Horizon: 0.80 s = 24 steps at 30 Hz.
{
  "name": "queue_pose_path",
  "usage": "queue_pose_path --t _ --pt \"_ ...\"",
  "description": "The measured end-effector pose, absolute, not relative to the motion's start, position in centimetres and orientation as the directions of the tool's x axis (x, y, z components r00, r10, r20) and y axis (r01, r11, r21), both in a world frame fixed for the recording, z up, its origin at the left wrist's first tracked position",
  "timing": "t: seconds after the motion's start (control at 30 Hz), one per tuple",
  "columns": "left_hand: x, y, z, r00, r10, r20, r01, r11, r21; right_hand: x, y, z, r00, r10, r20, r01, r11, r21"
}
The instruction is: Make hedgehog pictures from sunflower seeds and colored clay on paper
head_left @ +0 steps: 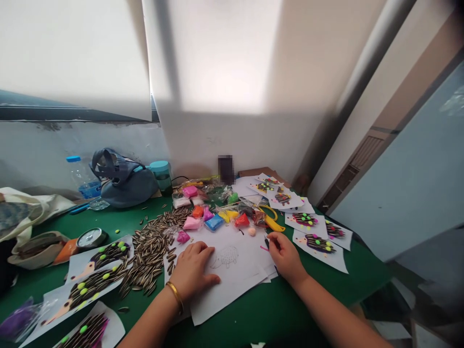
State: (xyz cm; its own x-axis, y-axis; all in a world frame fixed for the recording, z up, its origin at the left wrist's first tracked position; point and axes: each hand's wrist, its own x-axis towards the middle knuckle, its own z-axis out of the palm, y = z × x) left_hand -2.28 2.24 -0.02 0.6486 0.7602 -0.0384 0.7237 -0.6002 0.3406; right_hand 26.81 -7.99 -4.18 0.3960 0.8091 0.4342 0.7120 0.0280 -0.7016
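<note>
My left hand (pixel 195 270), a gold bangle at its wrist, lies on a white sheet of paper (pixel 232 295) with its fingers spread and the thumb apart. Beside the thumb, the sheet bears a pencil drawing of a hedgehog (pixel 225 257). At the sheet's right edge my right hand (pixel 284 256) is closed in a pinch. A small dark tip shows at its fingertips; what it belongs to is hidden. Close by lie a thin pink strip (pixel 264 248) and a peach-coloured ball of clay (pixel 252 232). A heap of striped sunflower seeds (pixel 152 246) spreads left of the paper.
Behind the paper lie bags of coloured clay (pixel 213 222) and yellow-handled scissors (pixel 273 223). Seed-covered hedgehog pictures (pixel 319 243) lie right, others (pixel 92 285) left. A blue bag (pixel 126 186), a lidded cup (pixel 162 176) and a bottle (pixel 78 176) stand by the wall.
</note>
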Motion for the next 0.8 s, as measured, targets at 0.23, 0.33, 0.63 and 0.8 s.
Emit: queue_pose_path --t 0.23,0.33,0.63,0.8 --pt "-2.4 2.2 -0.3 0.651 0.759 -0.013 0.712 -0.605 0.357 26.5 -8.5 -3.4 0.185 0.852 0.490 0.902 0.051 -0.429" --pt "-2.4 2.2 -0.4 0.648 0.761 -0.010 0.714 -0.603 0.356 26.8 -8.9 -3.0 0.193 0.913 0.361 0.958 -0.095 -0.272" --pt "-2.4 1.9 -0.1 0.640 0.768 -0.031 0.724 -0.588 0.361 27.6 -9.5 -1.6 0.265 0.961 0.073 0.945 -0.244 -0.220" --pt "-2.3 1.8 0.0 0.631 0.775 -0.035 0.730 -0.577 0.367 30.2 -8.9 -1.6 0.154 0.981 0.114 0.984 -0.142 -0.105"
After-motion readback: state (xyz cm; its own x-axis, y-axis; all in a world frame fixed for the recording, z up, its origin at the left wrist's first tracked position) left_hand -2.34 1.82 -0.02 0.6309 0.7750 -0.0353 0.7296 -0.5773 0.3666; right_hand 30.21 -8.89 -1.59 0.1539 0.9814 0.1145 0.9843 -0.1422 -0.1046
